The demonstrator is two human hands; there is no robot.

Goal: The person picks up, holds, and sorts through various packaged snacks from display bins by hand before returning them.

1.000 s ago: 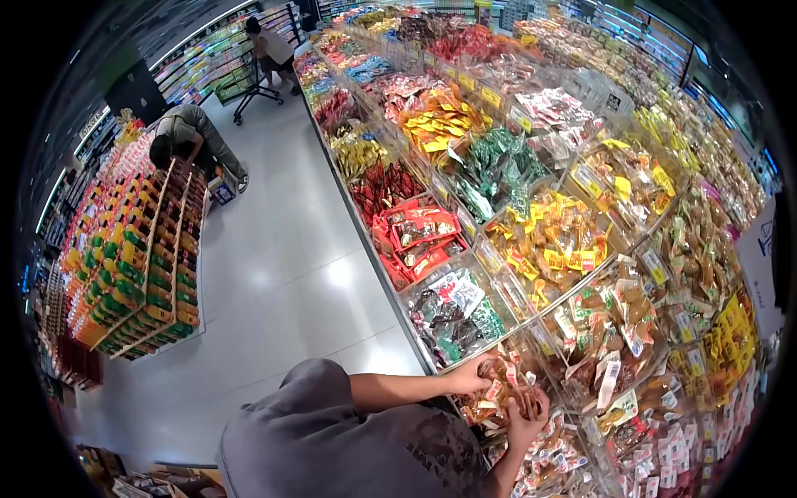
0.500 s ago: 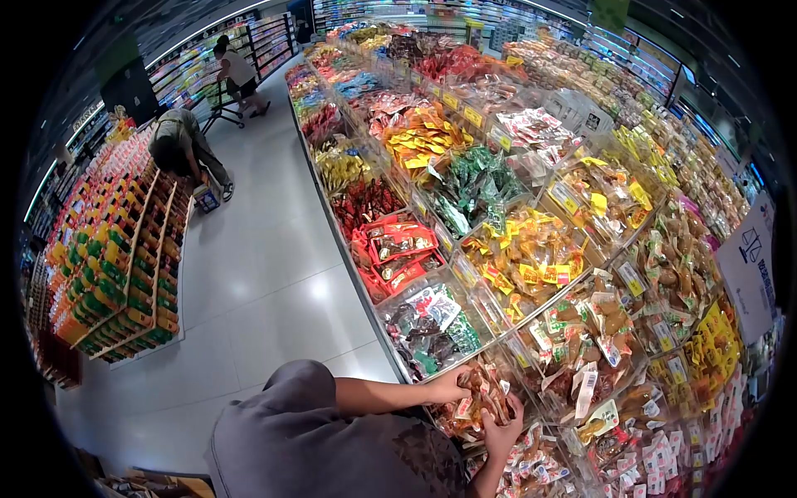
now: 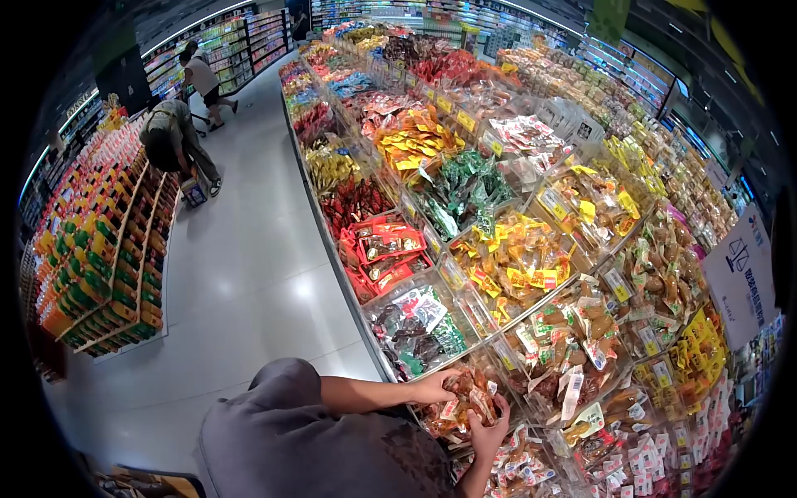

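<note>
Low in the view, both of my hands are at a clear bin of brown vacuum-packed snack packets (image 3: 469,392). My left hand (image 3: 433,388) comes in from the left, its fingers closed on the near edge of a bunch of these packets. On the bunch's right side, my right hand (image 3: 488,428) is closed with the thumb raised and fingers curled against the plastic. How many packets are between the hands I cannot tell. Just beyond my left hand sits a bin of dark and green packets (image 3: 415,328). Red and white small packets (image 3: 523,465) lie beside my right wrist.
Divided bins stretch away, with yellow-labelled packets (image 3: 519,257), green packets (image 3: 465,191) and red packets (image 3: 386,241). A white sign (image 3: 743,278) stands at right. Across the aisle floor (image 3: 249,274), a person (image 3: 173,137) bends beside a bottle display (image 3: 100,249); another person (image 3: 201,79) stands farther back.
The view has shifted slightly, so the bins sit a little farther left. My hands stay on the packets in the same bin, bunching them a little closer. The far person has moved left.
</note>
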